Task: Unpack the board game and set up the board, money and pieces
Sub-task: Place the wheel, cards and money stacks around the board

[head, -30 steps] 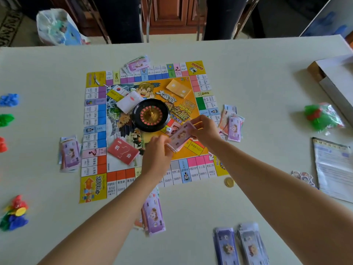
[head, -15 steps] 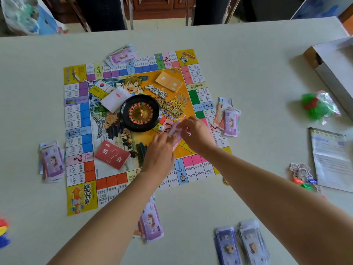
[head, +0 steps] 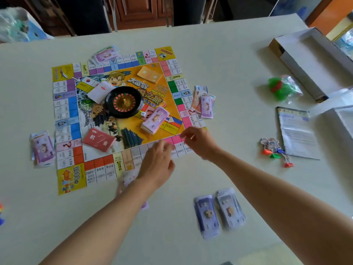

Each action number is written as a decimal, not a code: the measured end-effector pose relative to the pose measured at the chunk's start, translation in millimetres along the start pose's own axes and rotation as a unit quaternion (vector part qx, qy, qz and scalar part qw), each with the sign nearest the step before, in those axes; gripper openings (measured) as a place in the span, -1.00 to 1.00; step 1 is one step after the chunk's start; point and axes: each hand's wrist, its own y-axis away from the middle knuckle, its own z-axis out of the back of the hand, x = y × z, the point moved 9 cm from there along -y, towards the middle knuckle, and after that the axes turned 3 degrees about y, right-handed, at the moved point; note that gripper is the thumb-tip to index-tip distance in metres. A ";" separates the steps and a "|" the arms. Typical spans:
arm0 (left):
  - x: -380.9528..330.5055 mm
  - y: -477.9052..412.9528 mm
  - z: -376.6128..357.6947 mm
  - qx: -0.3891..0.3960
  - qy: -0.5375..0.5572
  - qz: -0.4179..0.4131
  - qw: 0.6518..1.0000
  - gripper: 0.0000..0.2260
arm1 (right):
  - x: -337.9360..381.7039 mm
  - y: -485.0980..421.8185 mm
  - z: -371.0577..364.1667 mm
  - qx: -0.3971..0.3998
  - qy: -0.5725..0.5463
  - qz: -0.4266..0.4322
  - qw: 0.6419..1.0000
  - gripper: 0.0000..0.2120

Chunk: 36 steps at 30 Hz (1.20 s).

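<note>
Pink money stack (head: pixel 155 120) is seen lying on the board (head: pixel 70 104), just beside the roulette wheel (head: pixel 124 102) and the white die (head: pixel 143 114), toward the near right corner. It is touched by neither hand. Left hand (head: pixel 158 163) is held over the board's near edge, fingers loosely curled, nothing gripped. Right hand (head: pixel 199 143) is held over the near right corner, fingers relaxed and part-bent, nothing seen in it. The stack lies just beyond both, apart from the fingertips.
</note>
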 end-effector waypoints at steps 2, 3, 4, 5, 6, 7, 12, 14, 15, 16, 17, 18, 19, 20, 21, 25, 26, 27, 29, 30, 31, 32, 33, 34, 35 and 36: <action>-27.4 23.4 -25.3 0.049 0.017 -0.009 0.999 -0.70 | -12.2 29.5 1.7 0.029 -0.004 0.001 1.000 -0.81; -38.5 35.3 -38.4 0.074 0.016 -0.006 0.997 -0.70 | -16.6 44.9 2.3 0.047 0.003 0.007 0.999 -0.83; -44.3 45.2 -48.5 0.090 0.011 0.000 0.996 -0.69 | -19.3 57.4 1.1 0.066 0.010 0.014 0.998 -0.84; -52.8 57.4 -58.4 0.103 0.007 0.013 0.995 -0.66 | -23.3 73.6 0.3 0.088 0.027 0.026 0.995 -0.84; -55.8 66.8 -65.5 0.111 0.010 0.029 0.993 -0.60 | -25.7 86.1 -3.6 0.111 0.044 0.040 0.992 -0.84; -63.3 80.0 -73.3 0.121 0.019 0.050 0.991 -0.53 | -30.7 103.3 -7.2 0.135 0.066 0.052 0.987 -0.83; -83.7 125.1 -98.5 0.113 -0.008 0.137 0.984 -0.21 | -53.0 156.9 -27.6 0.190 0.161 0.075 0.966 -0.57; -86.6 135.5 -103.8 0.096 -0.038 0.171 0.980 -0.24 | -57.1 167.3 -33.9 0.185 0.207 0.086 0.957 -0.46; -87.0 139.2 -104.6 0.086 -0.053 0.185 0.977 -0.29 | -58.7 170.4 -37.4 0.182 0.232 0.093 0.951 -0.44; -87.1 142.9 -104.5 0.075 -0.067 0.202 0.974 -0.33 | -59.8 173.1 -40.1 0.181 0.253 0.100 0.945 -0.43; -86.0 144.9 -104.6 0.067 -0.078 0.216 0.971 -0.35 | -59.9 173.7 -41.1 0.175 0.267 0.104 0.942 -0.42; -84.6 144.9 -104.1 0.062 -0.083 0.225 0.969 -0.35 | -58.3 172.7 -40.3 0.166 0.276 0.109 0.941 -0.42; -84.1 147.0 -106.3 0.060 -0.081 0.235 0.967 -0.34 | -57.4 173.3 -41.6 0.161 0.283 0.117 0.938 -0.42; -82.7 145.7 -106.3 0.058 -0.075 0.243 0.965 -0.33 | -55.5 171.3 -40.8 0.156 0.292 0.122 0.936 -0.41; -80.9 146.6 -108.8 0.057 -0.066 0.251 0.964 -0.31 | -54.5 171.5 -43.4 0.156 0.302 0.128 0.932 -0.40; -78.3 146.2 -114.1 0.059 -0.021 0.266 0.962 -0.29 | -52.2 171.2 -48.1 0.151 0.332 0.132 0.922 -0.35; -78.1 146.0 -113.6 0.061 -0.005 0.269 0.961 -0.29 | -51.7 170.4 -47.4 0.148 0.334 0.132 0.922 -0.34; -78.6 146.5 -113.6 0.066 0.009 0.271 0.960 -0.28 | -51.4 170.3 -47.3 0.146 0.337 0.133 0.921 -0.33; -78.5 148.2 -111.5 0.065 0.037 0.281 0.957 -0.30 | -49.9 169.5 -46.4 0.145 0.344 0.133 0.918 -0.32; -77.3 148.9 -110.4 0.058 0.046 0.286 0.955 -0.34 | -49.1 168.9 -46.3 0.146 0.348 0.135 0.916 -0.31; -76.9 149.6 -108.7 0.051 0.048 0.290 0.955 -0.37 | -48.0 168.7 -46.6 0.147 0.351 0.137 0.915 -0.31; -76.8 149.9 -107.7 0.044 0.044 0.292 0.954 -0.39 | -47.0 168.5 -47.0 0.150 0.352 0.138 0.914 -0.31; -76.7 149.9 -106.1 0.037 0.042 0.294 0.954 -0.40 | -45.3 168.3 -47.2 0.152 0.352 0.140 0.913 -0.32; -76.5 148.8 -106.5 0.034 0.041 0.294 0.954 -0.39 | -44.4 168.1 -46.7 0.153 0.352 0.143 0.912 -0.33; -76.6 148.9 -106.4 0.033 0.042 0.295 0.954 -0.39 | -43.5 168.7 -47.9 0.158 0.353 0.147 0.910 -0.35; -76.5 148.8 -106.4 0.033 0.041 0.295 0.954 -0.38 | -42.5 169.1 -49.1 0.163 0.353 0.153 0.909 -0.39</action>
